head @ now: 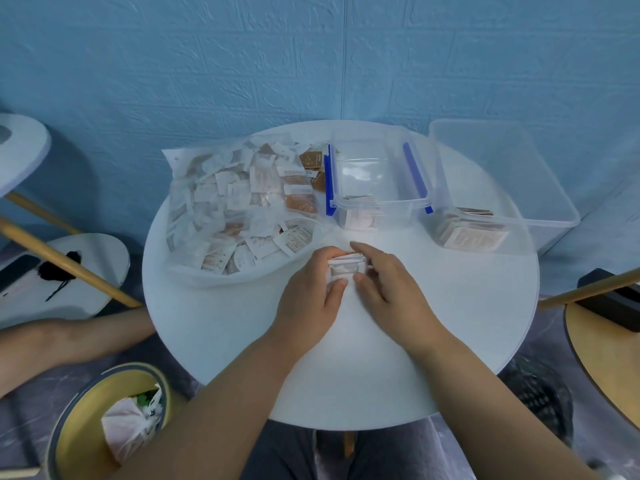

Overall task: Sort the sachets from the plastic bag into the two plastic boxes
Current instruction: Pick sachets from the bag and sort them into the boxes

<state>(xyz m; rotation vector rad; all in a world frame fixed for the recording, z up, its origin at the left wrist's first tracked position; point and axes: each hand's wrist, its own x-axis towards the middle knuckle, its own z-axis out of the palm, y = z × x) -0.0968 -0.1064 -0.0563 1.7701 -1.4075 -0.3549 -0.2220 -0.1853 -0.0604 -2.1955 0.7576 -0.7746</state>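
Beyond the tabletop's left edge, on the floor, a round bin with a yellow inner wall is seen, and a crumpled white bag lies in it. On the left part of the round white tabletop a clear plastic bag is spread out, its mouth turned toward the middle. It is filled with a loose heap of white and brown sachets.

Just right of that mouth, near the tabletop's middle, a small stack of white sachets is held between both hands. The left hand is placed at the stack's left side; its grip is clasped round the stack, with the thumb at the near edge and the fingers curled over the far one. The right hand is set against the stack's right side, and its grip is likewise clasped on the stack, thumb near and fingers bent across the top.

Behind the hands a small box of clear plastic with blue clasps stands open, and a few sachets can be made out low inside it. Just beside it on the right stands a larger box, also clear and open. A row of pinkish sachets is stacked in its near left corner. At the far right the edge of a wooden table is visible.
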